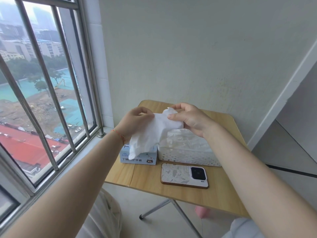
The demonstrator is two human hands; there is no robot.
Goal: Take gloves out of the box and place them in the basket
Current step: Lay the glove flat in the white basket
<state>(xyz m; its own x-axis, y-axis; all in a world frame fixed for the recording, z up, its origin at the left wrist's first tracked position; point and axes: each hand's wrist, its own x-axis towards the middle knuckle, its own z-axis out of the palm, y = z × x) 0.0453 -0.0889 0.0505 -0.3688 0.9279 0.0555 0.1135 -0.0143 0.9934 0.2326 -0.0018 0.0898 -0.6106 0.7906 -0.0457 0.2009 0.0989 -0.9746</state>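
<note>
Both hands hold one white glove (155, 133) in the air above the desk (171, 191). The left hand (135, 122) pinches its upper edge at about ten o'clock of the glove; the right hand (188, 119) pinches the bunched cuff end at about two o'clock, thumb and fingers curled onto it.

The main risk, as I judge it, is the drop point. The glove's loose fingers hang down over the top of the box (139, 157), not over the basket (188, 154), which sits just beside the box at three o'clock of it. If the hands let go here, the limp end could fall back onto the box or drape over the seam between the two. The thin material may also cling to a finger when released and be dragged back out. The basket already looks heaped with gloves, so a carelessly laid one might slide off the pile toward the phone (184, 176), which lies at six o'clock of the basket near the front of the desk.

The glove itself is thin, white and crumpled, wide and bunched between the hands, narrowing to soft, floppy finger shapes at its lower end. It looks light and without stiffness.
</note>
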